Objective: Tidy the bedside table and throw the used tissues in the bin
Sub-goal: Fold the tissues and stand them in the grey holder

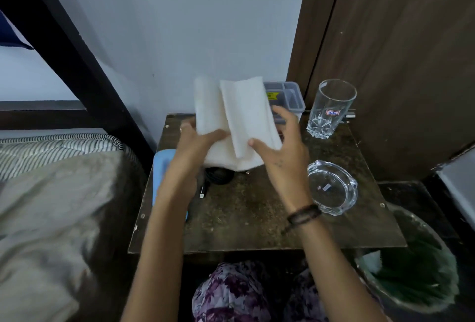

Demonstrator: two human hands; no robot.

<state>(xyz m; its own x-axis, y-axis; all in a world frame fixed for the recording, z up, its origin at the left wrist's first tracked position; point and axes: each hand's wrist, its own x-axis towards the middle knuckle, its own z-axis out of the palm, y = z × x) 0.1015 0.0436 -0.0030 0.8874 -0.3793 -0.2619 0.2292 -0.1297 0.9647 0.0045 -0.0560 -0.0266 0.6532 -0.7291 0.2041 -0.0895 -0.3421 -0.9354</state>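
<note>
A stack of white tissues [241, 116] is lifted above the back of the dark bedside table [257, 218], its sheets fanning upward. My left hand [198, 141] grips the left sheets with its thumb across them. My right hand [282, 141] holds the right side, thumb on the front and fingers spread behind. A green-lined bin [421, 270] stands on the floor at the table's right front corner, with something white inside at its left edge.
A tall drinking glass [331, 108] stands at the back right, a glass ashtray [331, 188] in front of it. A grey compartment box [288, 95] sits behind the tissues. A blue flat object [162, 164] and a black cable [218, 175] lie left. The bed [51, 193] adjoins on the left.
</note>
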